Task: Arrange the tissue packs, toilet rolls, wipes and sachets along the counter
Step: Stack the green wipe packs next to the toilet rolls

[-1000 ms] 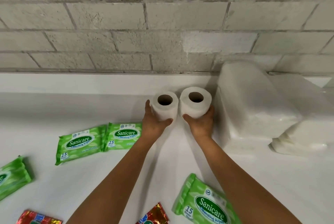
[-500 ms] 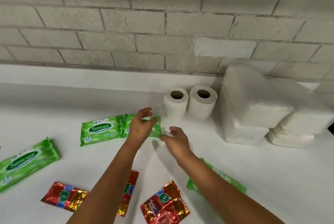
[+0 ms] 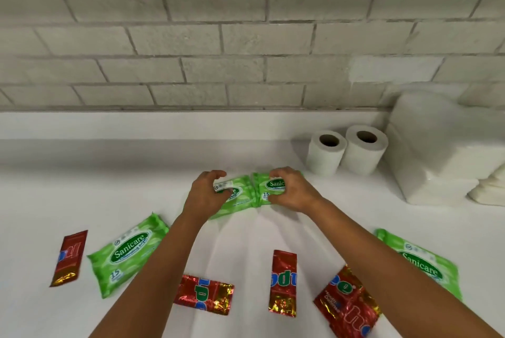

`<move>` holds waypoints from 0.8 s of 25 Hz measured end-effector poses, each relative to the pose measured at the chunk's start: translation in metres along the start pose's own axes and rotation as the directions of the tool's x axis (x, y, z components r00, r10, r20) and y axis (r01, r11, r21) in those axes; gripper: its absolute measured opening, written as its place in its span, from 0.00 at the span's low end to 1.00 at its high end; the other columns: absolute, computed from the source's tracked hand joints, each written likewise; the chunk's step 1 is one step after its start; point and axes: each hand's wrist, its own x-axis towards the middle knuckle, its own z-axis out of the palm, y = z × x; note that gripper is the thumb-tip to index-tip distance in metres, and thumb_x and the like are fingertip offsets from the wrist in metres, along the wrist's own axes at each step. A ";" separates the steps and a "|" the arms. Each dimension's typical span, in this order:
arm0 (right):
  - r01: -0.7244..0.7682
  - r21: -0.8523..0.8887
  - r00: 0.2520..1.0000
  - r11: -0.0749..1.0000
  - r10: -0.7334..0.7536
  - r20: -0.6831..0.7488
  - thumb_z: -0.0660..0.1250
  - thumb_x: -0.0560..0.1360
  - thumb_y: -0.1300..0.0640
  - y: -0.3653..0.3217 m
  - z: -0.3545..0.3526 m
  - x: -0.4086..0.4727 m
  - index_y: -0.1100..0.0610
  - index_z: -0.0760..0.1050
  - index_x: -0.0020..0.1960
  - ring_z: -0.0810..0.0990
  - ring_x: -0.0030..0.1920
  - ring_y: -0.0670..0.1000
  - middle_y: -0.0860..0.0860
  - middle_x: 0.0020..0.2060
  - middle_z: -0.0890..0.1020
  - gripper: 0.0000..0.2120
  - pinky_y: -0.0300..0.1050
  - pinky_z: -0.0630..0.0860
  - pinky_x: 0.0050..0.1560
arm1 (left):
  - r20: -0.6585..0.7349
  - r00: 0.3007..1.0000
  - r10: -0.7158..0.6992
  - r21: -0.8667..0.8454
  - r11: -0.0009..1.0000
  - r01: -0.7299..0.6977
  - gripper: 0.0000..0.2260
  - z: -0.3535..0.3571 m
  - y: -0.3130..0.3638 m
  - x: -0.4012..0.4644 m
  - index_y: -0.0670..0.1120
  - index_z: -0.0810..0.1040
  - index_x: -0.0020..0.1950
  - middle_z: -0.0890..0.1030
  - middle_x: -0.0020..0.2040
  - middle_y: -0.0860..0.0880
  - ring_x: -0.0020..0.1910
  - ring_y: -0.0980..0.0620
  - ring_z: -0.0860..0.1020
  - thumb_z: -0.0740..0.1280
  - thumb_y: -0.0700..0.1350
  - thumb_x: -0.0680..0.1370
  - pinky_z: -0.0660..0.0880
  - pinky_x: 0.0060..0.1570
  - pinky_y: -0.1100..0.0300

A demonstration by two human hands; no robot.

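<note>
The green wipes pack lying at the left of the desk (image 3: pixel 128 254) carries the brand "Sanicare" in white script on a dark green oval, with the number "15" printed below it near the pack's lower corner. The green wipes pack at the right edge (image 3: pixel 420 264) shows the same "Sanicare" oval. The pack under the right hand (image 3: pixel 273 187) shows "Sanic", the rest covered, and "15" below it. On the pack under the left hand (image 3: pixel 237 195), the oval print is too covered to read. The red foil sachets (image 3: pixel 282 280) bear large blue and green letters, only partly legible; no full word can be read.
</note>
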 end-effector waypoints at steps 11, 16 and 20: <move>-0.050 -0.512 0.960 0.858 0.184 0.213 0.75 0.63 0.55 -0.009 0.009 0.033 0.54 0.54 0.74 0.62 0.70 0.57 0.53 0.71 0.63 0.45 0.50 0.66 0.68 | 0.549 0.835 0.047 0.445 0.829 -0.339 0.51 -0.016 -0.029 0.028 0.53 0.51 0.76 0.66 0.72 0.46 0.69 0.44 0.67 0.76 0.59 0.61 0.65 0.68 0.51; 0.052 -0.554 0.948 0.831 0.134 0.289 0.75 0.61 0.52 -0.003 0.010 0.049 0.54 0.55 0.73 0.68 0.66 0.56 0.54 0.69 0.67 0.47 0.48 0.67 0.66 | 0.520 0.850 0.083 0.447 0.822 -0.354 0.46 -0.013 -0.032 0.038 0.52 0.53 0.76 0.68 0.70 0.47 0.66 0.46 0.70 0.75 0.53 0.64 0.69 0.62 0.56; 0.067 -0.495 0.972 0.866 0.057 0.230 0.75 0.60 0.52 -0.004 0.006 0.060 0.54 0.58 0.72 0.70 0.62 0.56 0.53 0.65 0.70 0.45 0.47 0.71 0.60 | 0.460 0.884 0.084 0.412 0.861 -0.296 0.46 -0.022 -0.028 0.058 0.48 0.56 0.75 0.67 0.72 0.47 0.68 0.47 0.69 0.77 0.49 0.63 0.68 0.65 0.58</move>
